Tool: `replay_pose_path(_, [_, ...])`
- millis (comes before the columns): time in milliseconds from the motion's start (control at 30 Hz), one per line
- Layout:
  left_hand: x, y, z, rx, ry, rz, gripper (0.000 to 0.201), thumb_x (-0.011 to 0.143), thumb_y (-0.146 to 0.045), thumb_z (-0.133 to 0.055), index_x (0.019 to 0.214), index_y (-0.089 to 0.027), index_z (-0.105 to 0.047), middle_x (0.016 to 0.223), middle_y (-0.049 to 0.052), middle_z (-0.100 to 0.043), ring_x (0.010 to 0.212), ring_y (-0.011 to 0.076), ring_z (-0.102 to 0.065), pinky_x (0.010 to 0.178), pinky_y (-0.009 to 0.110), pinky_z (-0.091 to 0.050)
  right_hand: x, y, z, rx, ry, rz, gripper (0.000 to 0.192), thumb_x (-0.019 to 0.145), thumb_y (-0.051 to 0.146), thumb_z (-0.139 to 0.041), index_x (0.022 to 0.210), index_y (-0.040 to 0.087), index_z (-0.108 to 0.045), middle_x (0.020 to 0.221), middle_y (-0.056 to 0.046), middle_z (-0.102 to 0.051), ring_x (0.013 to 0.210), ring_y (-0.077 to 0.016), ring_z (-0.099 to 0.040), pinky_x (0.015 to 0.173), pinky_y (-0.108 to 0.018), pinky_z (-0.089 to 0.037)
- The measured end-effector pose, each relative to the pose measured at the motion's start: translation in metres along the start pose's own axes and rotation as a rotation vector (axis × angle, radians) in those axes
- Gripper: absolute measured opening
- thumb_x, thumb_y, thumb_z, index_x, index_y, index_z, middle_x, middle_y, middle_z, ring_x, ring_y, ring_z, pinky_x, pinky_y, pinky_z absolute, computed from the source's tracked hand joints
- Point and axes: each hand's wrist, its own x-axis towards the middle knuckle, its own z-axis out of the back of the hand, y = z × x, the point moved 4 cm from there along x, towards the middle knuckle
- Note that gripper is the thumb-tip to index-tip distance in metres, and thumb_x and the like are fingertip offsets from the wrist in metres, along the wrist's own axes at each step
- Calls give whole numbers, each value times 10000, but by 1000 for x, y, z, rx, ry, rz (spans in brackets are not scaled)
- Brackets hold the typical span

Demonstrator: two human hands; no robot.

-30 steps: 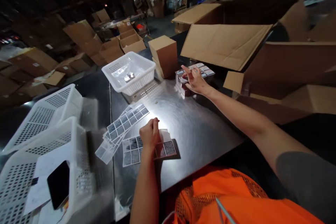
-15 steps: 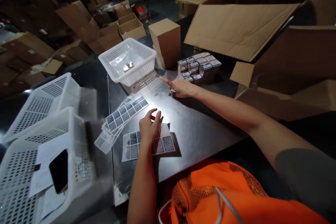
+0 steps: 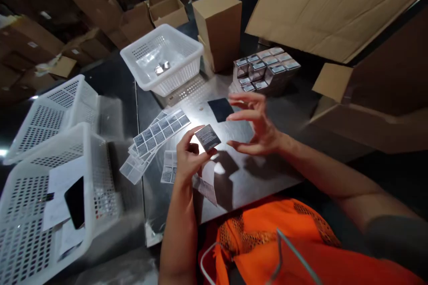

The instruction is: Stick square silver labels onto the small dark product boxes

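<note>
Above the grey metal counter [image 3: 279, 173], inside its near edge, a small dark-topped square box [image 3: 207, 137] is clamped in the left hand [image 3: 187, 156]; the right hand [image 3: 259, 127] is held nearby, fingers apart.

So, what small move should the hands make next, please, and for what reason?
Probably bring the right hand to the free side of the box to help steady or turn it. Only the left hand grips the box, while the right hand is close by, fingers spread, and appears to hold nothing.
</note>
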Motion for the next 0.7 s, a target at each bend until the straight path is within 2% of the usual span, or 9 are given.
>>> replay_pose_path(33, [0, -3, 0, 1, 4, -39, 602, 625, -401, -921, 1180, -266, -732, 1021, 12, -694, 553, 50, -500, 428, 173, -380, 5, 5, 12, -4, -70, -28, 662, 770, 167, -825, 1367, 297, -571, 1516, -115, -384, 1452, -323, -418, 1164, -530, -472])
replay_pose_path(67, [1, -6, 0, -6, 10, -83, 586, 627, -365, -924, 1175, -274, -736, 1064, 12, -680, 560, 40, -484, 415, 162, -353, 8, 8, 22, 5, -122, -61, 617, 769, 150, -839, 1325, 304, -621, 1484, -97, -434, 1435, -311, -440, 1168, -512, -469])
replay_pose_path(133, [1, -12, -2, 1, 10, -174, 566, 631, -286, -918, 1170, -289, -742, 1092, 6, -666, 590, 39, -493, 402, 144, -307, 13, 14, 33, 83, -203, -144, 429, 824, 120, -806, 1194, 313, -707, 1291, -50, -611, 1329, -251, -553, 1146, -453, -484])
replay_pose_path(200, [0, -16, -3, 44, -2, -236, 574, 652, -225, -890, 1199, -300, -734, 1078, 4, -684, 616, 48, -517, 409, 138, -278, 14, 14, 34, 231, -231, -305, 231, 888, 137, -757, 1063, 286, -743, 1078, -16, -707, 1159, -199, -657, 1076, -396, -527])
replay_pose_path(267, [-2, -16, -5, 98, -8, -262, 588, 666, -206, -867, 1229, -293, -722, 1090, 13, -713, 609, 48, -521, 418, 144, -268, 12, 11, 25, 398, -190, -554, 99, 900, 206, -765, 988, 240, -737, 969, -6, -734, 967, -168, -708, 944, -341, -582])
replay_pose_path(333, [-4, -15, -6, 140, -1, -257, 572, 679, -218, -848, 1233, -274, -719, 1103, 27, -732, 580, 43, -508, 418, 153, -264, 8, 7, 11, 528, -98, -776, 219, 852, 269, -819, 1035, 216, -710, 884, 0, -731, 875, -163, -717, 851, -312, -600])
replay_pose_path(433, [-5, -15, -8, 170, 39, -255, 544, 676, -210, -806, 1213, -253, -727, 1079, 30, -750, 563, 43, -505, 418, 158, -260, 3, 6, -3, 641, -28, -944, 502, 783, 247, -856, 1206, 226, -588, 763, 43, -696, 892, -170, -724, 831, -294, -602])
replay_pose_path(567, [-4, -19, -9, 203, 94, -285, 525, 685, -198, -778, 1207, -243, -732, 1055, 25, -758, 609, 58, -539, 449, 164, -293, -1, 5, -13, 666, -20, -1032, 624, 768, 203, -828, 1254, 247, -439, 754, 65, -690, 851, -165, -729, 748, -270, -610])
replay_pose_path(700, [-4, -21, -10, 229, 122, -284, 523, 684, -210, -760, 1205, -247, -733, 1067, 27, -762, 657, 85, -567, 476, 179, -336, -4, 5, -16, 644, -4, -1045, 637, 755, 209, -826, 1230, 255, -404, 745, 73, -682, 797, -164, -728, 684, -254, -611])
